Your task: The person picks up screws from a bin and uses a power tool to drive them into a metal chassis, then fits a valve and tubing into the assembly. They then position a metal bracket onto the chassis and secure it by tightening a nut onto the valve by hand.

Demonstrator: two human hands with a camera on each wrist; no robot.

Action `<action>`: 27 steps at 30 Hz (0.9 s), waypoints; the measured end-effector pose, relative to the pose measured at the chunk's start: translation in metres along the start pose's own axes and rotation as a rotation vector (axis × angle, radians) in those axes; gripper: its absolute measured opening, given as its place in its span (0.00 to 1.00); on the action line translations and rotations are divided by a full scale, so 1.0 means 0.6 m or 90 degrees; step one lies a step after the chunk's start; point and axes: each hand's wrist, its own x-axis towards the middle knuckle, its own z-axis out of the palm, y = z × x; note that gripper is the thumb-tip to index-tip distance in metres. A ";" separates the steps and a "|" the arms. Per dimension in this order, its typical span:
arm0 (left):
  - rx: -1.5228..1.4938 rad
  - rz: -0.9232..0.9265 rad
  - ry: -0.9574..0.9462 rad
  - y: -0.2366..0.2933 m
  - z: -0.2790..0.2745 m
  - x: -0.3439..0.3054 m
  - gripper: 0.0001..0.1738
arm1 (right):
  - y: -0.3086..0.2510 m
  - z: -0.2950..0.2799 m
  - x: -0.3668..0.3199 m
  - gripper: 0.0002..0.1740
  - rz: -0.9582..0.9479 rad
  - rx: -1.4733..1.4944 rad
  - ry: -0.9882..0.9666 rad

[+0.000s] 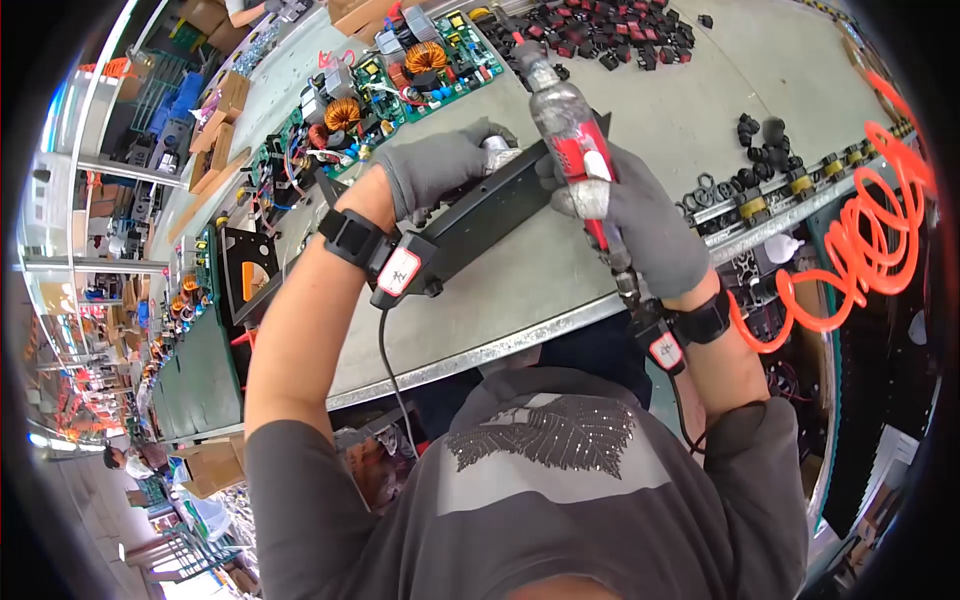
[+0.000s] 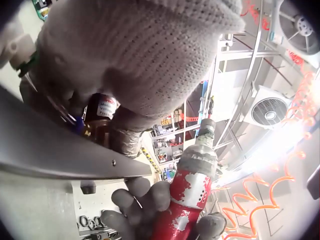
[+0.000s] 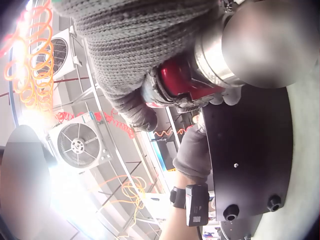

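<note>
My gloved right hand grips a red and silver power screwdriver, its narrow end pointing away from me. The driver tilts above the right end of a black metal housing, which stands on the bench. My gloved left hand holds the housing at its far side, fingers curled down behind the long wall. In the left wrist view, a dark cylindrical part with a white label shows beside those fingers. The right wrist view shows the housing's outer wall with two black round feet. Much of the housing's inside is hidden.
Green circuit boards with copper coils stand behind my left hand. Small black and red parts are heaped at the back. Black rings and caps lie at the right, near a metal rail. An orange coiled hose hangs at the right.
</note>
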 end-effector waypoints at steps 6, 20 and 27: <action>0.112 0.051 0.046 -0.001 0.010 -0.018 0.18 | 0.012 0.003 0.006 0.26 -0.030 0.043 0.037; -0.036 -0.007 0.129 -0.004 0.014 -0.046 0.28 | 0.021 0.012 0.016 0.27 -0.044 0.024 0.040; -0.151 -0.015 0.086 -0.018 0.012 -0.040 0.27 | 0.015 0.009 -0.036 0.23 0.000 0.059 0.024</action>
